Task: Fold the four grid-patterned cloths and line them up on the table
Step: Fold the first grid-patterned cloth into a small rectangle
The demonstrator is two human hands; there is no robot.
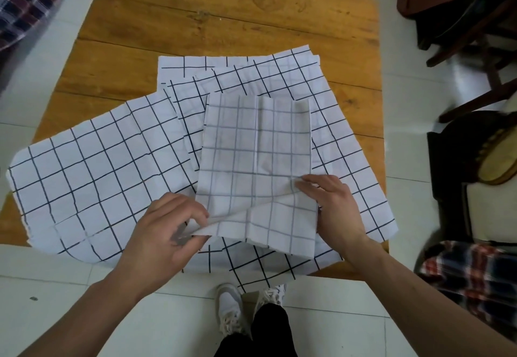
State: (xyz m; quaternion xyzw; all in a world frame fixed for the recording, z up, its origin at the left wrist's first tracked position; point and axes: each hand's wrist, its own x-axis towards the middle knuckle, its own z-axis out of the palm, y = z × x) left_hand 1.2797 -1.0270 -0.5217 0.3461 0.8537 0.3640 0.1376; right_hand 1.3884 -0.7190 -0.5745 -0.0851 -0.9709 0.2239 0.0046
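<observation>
Two hands: both on the folded cloth (256, 166)
Left hand (165, 233): pinches its near-left corner
Right hand (334, 211): fingers flat on its right edge
Folded cloth: atop spread cloths (92, 177) on the table (195, 7)

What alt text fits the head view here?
Two bare hands fold a grid-patterned cloth atop other spread grid cloths on a wooden table. The left hand pinches its near left corner; the right hand presses its right edge.
</observation>
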